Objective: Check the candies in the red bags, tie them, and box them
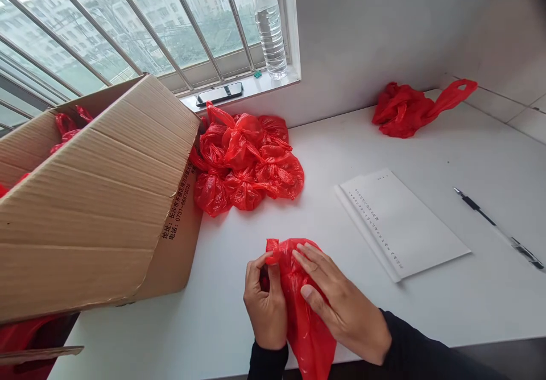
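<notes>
You have one carton (98, 186), one notebook (409, 226), one pen (490, 222) and one crumpled bag (403, 110) on the white table (330, 158); the knotted red bundles (245, 161) overlap too much to count. Between your hands, at the near edge, lies one red plastic bag (305, 323) — glossy, creased, tapering toward you. Your left hand (267, 306) pinches its upper corner; your right hand (343, 300) rests on it, fingers extended, unclenched.

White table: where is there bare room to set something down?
Bare table lies between the knotted bags and the notebook; another patch lies between the notebook, the near edge and the right sleeve. Crowded: the left, with the box beside the bags, and the near middle, where the left hand and right hand touch a red bag.
</notes>
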Demonstrator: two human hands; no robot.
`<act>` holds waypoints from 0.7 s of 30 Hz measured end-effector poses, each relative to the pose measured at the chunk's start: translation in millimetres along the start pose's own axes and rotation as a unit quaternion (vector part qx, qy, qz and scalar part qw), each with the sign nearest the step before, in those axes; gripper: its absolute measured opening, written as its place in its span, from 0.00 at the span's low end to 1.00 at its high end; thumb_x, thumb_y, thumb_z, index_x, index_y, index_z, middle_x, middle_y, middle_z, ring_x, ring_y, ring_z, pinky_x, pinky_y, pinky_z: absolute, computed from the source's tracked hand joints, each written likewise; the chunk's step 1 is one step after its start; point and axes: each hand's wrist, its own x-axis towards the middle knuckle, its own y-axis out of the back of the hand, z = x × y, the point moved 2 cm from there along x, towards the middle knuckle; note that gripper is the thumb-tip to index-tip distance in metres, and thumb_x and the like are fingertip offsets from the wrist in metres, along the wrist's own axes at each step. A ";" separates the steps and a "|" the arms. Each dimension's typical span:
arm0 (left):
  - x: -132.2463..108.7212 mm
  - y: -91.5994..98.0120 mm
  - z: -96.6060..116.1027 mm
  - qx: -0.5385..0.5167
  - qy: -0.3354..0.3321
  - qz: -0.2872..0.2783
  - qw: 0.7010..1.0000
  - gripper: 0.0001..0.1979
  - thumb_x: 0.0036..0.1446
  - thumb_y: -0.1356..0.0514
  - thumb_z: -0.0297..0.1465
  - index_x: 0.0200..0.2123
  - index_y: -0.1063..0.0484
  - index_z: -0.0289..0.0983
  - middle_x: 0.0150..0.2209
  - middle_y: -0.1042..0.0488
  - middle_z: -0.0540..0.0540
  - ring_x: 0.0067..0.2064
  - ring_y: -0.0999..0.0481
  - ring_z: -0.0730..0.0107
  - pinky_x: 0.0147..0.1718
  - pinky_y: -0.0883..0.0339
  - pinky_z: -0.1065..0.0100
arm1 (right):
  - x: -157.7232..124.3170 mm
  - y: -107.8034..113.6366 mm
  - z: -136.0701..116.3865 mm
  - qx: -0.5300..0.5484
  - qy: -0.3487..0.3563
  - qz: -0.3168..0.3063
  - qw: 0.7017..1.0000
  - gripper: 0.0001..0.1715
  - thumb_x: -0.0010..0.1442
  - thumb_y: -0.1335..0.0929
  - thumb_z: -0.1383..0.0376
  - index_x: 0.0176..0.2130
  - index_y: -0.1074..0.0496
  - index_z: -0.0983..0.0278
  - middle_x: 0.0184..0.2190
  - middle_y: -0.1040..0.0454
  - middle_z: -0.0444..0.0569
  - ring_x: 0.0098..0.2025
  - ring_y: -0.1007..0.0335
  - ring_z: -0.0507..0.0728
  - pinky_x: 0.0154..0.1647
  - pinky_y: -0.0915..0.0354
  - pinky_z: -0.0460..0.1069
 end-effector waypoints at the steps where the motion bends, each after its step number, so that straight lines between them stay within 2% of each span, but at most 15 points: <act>1: 0.3 3.0 2.2 0.001 0.006 0.010 1.000 0.14 0.64 0.40 0.46 0.40 0.26 0.41 0.38 0.26 0.48 0.39 0.28 0.66 0.41 0.34 0.66 | 1.1 8.4 1.9 0.023 -0.021 0.014 0.999 0.30 0.75 0.43 0.57 0.71 0.46 0.61 0.71 0.43 0.49 0.73 0.51 0.58 0.71 0.42 0.59; 4: 1.0 12.0 10.1 0.006 0.031 0.018 0.999 0.17 0.63 0.40 0.47 0.46 0.29 0.41 0.36 0.27 0.50 0.36 0.29 0.68 0.39 0.34 0.68 | 3.1 30.9 9.8 0.060 -0.102 0.056 0.991 0.30 0.74 0.43 0.55 0.69 0.43 0.62 0.66 0.35 0.53 0.68 0.42 0.60 0.69 0.39 0.61; 7: 2.6 16.3 17.5 0.020 0.058 -0.043 0.997 0.23 0.62 0.39 0.48 0.54 0.34 0.42 0.28 0.31 0.54 0.30 0.31 0.69 0.31 0.36 0.69 | 1.4 41.2 9.5 0.100 -0.140 0.048 0.984 0.28 0.74 0.43 0.54 0.67 0.40 0.59 0.61 0.31 0.53 0.63 0.36 0.60 0.65 0.36 0.62; 9: 4.4 16.4 21.1 0.037 0.067 -0.098 0.992 0.20 0.60 0.36 0.48 0.47 0.30 0.40 0.22 0.37 0.57 0.25 0.37 0.71 0.26 0.41 0.70 | -1.8 42.1 2.1 0.119 -0.119 0.023 0.985 0.24 0.74 0.42 0.54 0.64 0.37 0.57 0.59 0.30 0.51 0.61 0.36 0.60 0.63 0.34 0.61; 11: 6.5 15.8 25.0 0.047 0.063 -0.134 0.988 0.17 0.60 0.37 0.48 0.37 0.28 0.39 0.21 0.39 0.56 0.24 0.40 0.72 0.25 0.42 0.70 | -6.0 40.1 -6.0 0.124 -0.095 -0.009 0.988 0.23 0.72 0.38 0.56 0.63 0.37 0.55 0.58 0.31 0.51 0.61 0.37 0.61 0.62 0.34 0.61; 13: 8.6 15.5 31.0 0.043 0.049 -0.150 0.987 0.17 0.63 0.41 0.48 0.34 0.30 0.39 0.24 0.35 0.54 0.27 0.37 0.71 0.28 0.38 0.69 | -10.2 37.1 -10.4 0.131 -0.086 -0.041 0.987 0.24 0.70 0.36 0.56 0.63 0.38 0.54 0.58 0.32 0.50 0.60 0.37 0.61 0.62 0.35 0.62; 15: 11.0 16.1 40.1 0.037 0.027 -0.148 0.988 0.17 0.67 0.45 0.48 0.36 0.31 0.40 0.29 0.30 0.51 0.31 0.33 0.68 0.33 0.35 0.68 | -13.5 35.2 -10.8 0.142 -0.083 -0.048 0.985 0.24 0.70 0.36 0.56 0.63 0.38 0.53 0.58 0.32 0.50 0.60 0.36 0.60 0.63 0.35 0.62; 18: 17.0 16.2 56.0 0.049 -0.012 -0.121 0.991 0.15 0.69 0.49 0.46 0.40 0.33 0.42 0.37 0.28 0.50 0.38 0.29 0.66 0.40 0.33 0.65 | -16.7 35.0 -8.4 0.157 -0.081 -0.019 0.984 0.23 0.71 0.38 0.55 0.64 0.38 0.52 0.58 0.32 0.50 0.61 0.35 0.59 0.62 0.33 0.58; 21: 26.4 10.2 64.4 0.091 -0.037 -0.087 0.991 0.14 0.70 0.52 0.45 0.44 0.35 0.43 0.42 0.27 0.47 0.42 0.27 0.62 0.45 0.33 0.60 | -18.5 35.1 -6.6 0.157 -0.094 0.009 0.983 0.23 0.71 0.38 0.54 0.63 0.36 0.52 0.58 0.31 0.51 0.58 0.31 0.58 0.57 0.28 0.54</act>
